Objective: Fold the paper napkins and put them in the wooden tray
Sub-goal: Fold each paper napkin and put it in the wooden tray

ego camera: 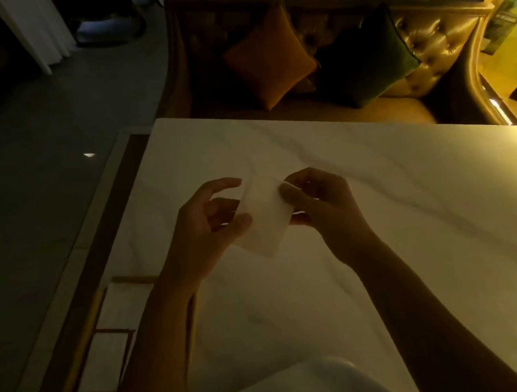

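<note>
Both hands, left hand (210,224) and right hand (316,200), pinch the napkin (266,218) above the bench (389,208); a loose grip could skew the fold before the wooden tray (80,345).

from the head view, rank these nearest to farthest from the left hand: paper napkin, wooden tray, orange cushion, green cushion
1. paper napkin: in the left hand, held over the table with the right hand.
2. wooden tray: at the table's left edge, below the left forearm.
3. orange cushion: on the sofa beyond the table.
4. green cushion: farther right on the same sofa.
</note>
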